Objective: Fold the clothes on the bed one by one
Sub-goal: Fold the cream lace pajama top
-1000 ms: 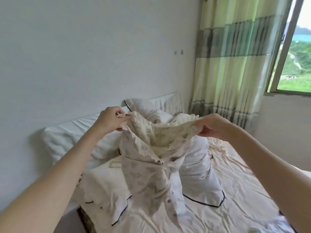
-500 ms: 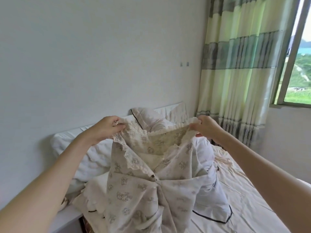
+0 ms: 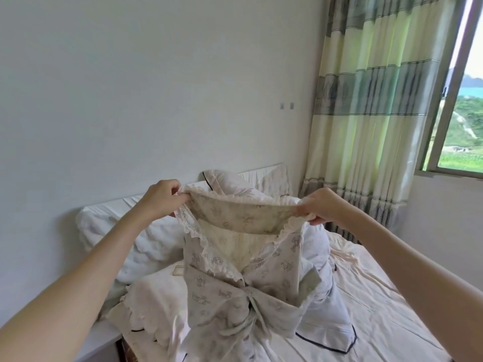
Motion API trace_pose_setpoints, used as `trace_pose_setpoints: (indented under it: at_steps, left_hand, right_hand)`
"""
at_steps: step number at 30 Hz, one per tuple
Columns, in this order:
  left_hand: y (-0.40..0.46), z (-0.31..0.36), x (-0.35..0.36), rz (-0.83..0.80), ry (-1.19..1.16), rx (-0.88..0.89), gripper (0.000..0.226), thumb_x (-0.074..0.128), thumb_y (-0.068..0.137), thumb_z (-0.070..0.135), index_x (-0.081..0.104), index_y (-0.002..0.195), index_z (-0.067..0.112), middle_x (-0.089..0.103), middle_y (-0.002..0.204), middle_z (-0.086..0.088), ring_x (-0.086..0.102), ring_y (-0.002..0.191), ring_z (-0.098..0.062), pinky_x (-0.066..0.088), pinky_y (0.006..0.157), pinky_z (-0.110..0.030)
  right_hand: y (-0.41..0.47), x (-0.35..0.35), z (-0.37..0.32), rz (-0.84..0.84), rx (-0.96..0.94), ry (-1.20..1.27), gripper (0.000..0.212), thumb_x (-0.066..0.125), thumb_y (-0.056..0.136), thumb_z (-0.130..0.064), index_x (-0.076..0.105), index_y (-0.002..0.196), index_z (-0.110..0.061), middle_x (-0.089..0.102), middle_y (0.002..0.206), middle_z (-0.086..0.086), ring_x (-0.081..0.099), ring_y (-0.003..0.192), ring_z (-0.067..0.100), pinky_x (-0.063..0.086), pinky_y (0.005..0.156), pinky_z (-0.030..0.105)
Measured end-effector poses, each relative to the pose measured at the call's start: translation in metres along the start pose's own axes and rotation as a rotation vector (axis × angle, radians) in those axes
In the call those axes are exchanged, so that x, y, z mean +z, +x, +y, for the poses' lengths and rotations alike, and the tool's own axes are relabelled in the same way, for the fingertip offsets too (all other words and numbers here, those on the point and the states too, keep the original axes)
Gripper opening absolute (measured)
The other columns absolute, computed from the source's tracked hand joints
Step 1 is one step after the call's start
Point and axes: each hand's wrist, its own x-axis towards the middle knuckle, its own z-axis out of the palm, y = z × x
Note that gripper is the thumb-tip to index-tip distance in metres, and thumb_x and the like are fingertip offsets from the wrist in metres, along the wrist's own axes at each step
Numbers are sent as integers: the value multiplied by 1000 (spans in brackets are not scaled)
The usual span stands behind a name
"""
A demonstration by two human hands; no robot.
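You hold a pajama top [image 3: 235, 288] up in the air over the bed [image 3: 386, 304], stretched between both hands. It is thin, soft cloth, pale cream with a faint small print, and a frilly lace trim runs round the collar. The collar edge spans level from hand to hand, and the body hangs down from it, so its long axis runs top to bottom with the neck up. The open neck faces you. Lower down the front panels cross and bunch into folds, and the hem reaches the bedding, where you cannot make out where the top ends. Its sleeves are lost in the folds.

Your left hand [image 3: 163, 198] pinches the left end of the collar, fingers [image 3: 180, 198] curled tight on the lace. Your right hand [image 3: 322, 207] pinches the right end the same way, thumb under the frill.

Behind the top a white pillow [image 3: 146, 239] with a puckered, quilted look lies against the wall [image 3: 156, 87]. Another pillow with dark piping [image 3: 235, 182] is partly hidden by the collar. A white cover with dark piping [image 3: 332, 327] lies crumpled on the wrinkled cream sheet. A striped green and cream curtain [image 3: 371, 100] hangs in long pleats beside the window [image 3: 460, 121], which the frame cuts off at the right.
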Motion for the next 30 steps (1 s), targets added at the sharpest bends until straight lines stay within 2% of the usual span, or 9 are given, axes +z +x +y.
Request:
trace_pose_setpoints:
  at_steps: [4,8,12,15,18,23,26,28,30]
  left_hand:
    - [2,8,8,288,-49,113,22,61,90,21,50,77,6,50,69,-5,44,62,-19,31,49,-16]
    - [-3,-3,34,-76,80,29,29,65,88,22,47,71,8,48,67,-4,45,60,-20,36,51,-25]
    - [-2,-9,36,-13,-95,-41,20,66,85,14,52,74,5,52,71,-3,51,64,-19,44,51,-22]
    - [-4,-5,38,41,-321,-96,20,63,87,9,52,71,11,53,70,-1,51,61,-11,37,39,-9]
    - [-11,-10,44,2,-519,-183,9,64,87,9,58,81,9,60,78,-4,58,68,-12,45,46,-13]
    - [-33,-40,68,-217,-506,-229,12,63,88,5,68,99,5,65,82,-8,60,73,-15,51,65,-24]
    - [-44,-47,73,-435,-296,-113,12,63,88,4,72,79,7,52,59,3,47,51,-1,40,48,-11]
    - [-46,-45,74,-502,-265,-105,32,65,87,8,63,56,15,38,48,9,39,41,1,39,45,-11]
    - [-46,-42,77,-481,-283,-128,38,63,88,11,51,53,15,35,48,9,40,40,1,40,47,-11]
  right_hand:
    - [4,-5,2,433,-293,-37,19,64,89,-20,59,75,-9,57,68,-3,55,66,16,40,54,23]
    - [-1,14,12,210,-240,-289,21,59,92,-18,62,80,0,55,65,1,54,58,16,38,46,16]
    - [4,7,24,367,-167,-89,26,59,93,-15,61,95,11,59,71,6,54,38,-1,40,43,13]
    - [-2,8,20,350,-233,-46,20,65,89,-22,61,87,-3,59,71,-2,56,46,3,40,43,10]
    - [-9,10,26,382,-251,-16,16,68,87,-26,63,87,-10,61,73,-3,58,57,13,41,48,14]
    - [-13,21,62,371,-179,-73,9,61,91,-19,64,90,-10,61,74,-4,58,71,14,45,64,25]
    - [-14,25,80,348,-116,-84,11,59,92,-19,61,84,-13,60,77,-3,59,80,23,48,77,37]
    - [-16,26,87,302,-86,-98,20,55,94,-23,54,78,-12,56,76,-2,54,74,19,45,73,36]
    - [-18,26,91,249,-101,-89,31,50,96,-20,43,67,-10,48,67,3,44,62,18,38,63,33]
